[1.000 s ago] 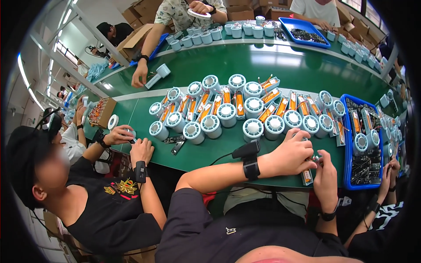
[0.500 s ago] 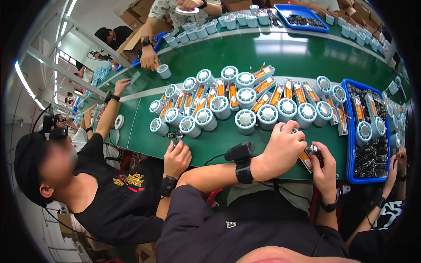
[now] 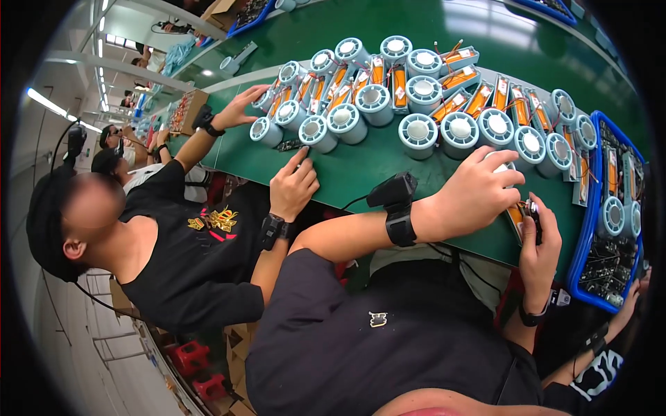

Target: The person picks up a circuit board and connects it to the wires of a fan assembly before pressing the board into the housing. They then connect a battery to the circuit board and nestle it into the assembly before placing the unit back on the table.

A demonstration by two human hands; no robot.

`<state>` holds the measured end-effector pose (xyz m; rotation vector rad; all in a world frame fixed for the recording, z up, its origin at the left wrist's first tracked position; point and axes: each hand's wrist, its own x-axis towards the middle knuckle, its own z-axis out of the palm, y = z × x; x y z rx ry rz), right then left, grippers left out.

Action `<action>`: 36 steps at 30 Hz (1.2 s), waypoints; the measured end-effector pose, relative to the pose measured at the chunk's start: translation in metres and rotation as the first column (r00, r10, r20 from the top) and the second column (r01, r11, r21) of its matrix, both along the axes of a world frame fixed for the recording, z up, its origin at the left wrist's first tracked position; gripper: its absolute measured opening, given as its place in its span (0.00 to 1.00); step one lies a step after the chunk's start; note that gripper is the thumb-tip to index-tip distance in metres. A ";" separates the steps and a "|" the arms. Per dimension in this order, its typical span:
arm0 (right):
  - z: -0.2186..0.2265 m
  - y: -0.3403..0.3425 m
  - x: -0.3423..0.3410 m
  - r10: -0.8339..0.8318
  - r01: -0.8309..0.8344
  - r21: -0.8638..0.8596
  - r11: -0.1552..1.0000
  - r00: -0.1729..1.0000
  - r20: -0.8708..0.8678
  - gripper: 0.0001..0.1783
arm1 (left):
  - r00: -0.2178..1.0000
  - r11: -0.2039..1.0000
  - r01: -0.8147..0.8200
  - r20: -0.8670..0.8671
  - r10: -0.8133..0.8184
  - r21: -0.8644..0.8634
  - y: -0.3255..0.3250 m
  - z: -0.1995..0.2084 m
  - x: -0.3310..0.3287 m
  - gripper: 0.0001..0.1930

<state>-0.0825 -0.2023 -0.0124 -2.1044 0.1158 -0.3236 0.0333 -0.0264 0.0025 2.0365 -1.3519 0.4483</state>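
Observation:
My left hand (image 3: 472,188) has its fingers curled over the round head of a light-blue housing (image 3: 501,163), near the table's front edge. The housing's handle, with an orange battery (image 3: 515,216) in it, points toward me and is partly hidden by my hands. My right hand (image 3: 541,239) pinches a small dark circuit board (image 3: 533,209) beside that handle. Just beyond my hands stand several more light-blue housings (image 3: 459,129), round heads up, their handles holding orange batteries.
A blue tray (image 3: 573,274) of dark circuit boards stands at the right, with housings on top. On the left, a co-worker's hand (image 3: 295,186) touches the green table (image 3: 277,161) and the other hand (image 3: 239,112) reaches the housings. Another housing (image 3: 239,59) lies farther back.
The view has shifted, so the table sits higher in it. The co-worker's far hand has moved from the back strip to the housings, now without the pale piece. My hands keep their holds.

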 end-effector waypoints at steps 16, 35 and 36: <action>0.006 0.009 0.003 0.060 -0.050 -0.118 0.992 0.995 0.081 0.19 | 0.995 0.988 -0.067 -0.068 0.077 0.141 -0.006 0.014 -0.004 0.04; 0.001 0.003 0.007 0.144 -0.142 -0.049 0.989 0.988 0.051 0.20 | 0.993 0.978 -0.105 -0.031 0.113 0.178 0.017 0.015 -0.019 0.09; 0.002 0.003 0.008 0.152 -0.148 -0.064 0.987 0.986 0.065 0.19 | 0.993 0.978 -0.106 -0.026 0.113 0.178 0.019 0.018 -0.023 0.09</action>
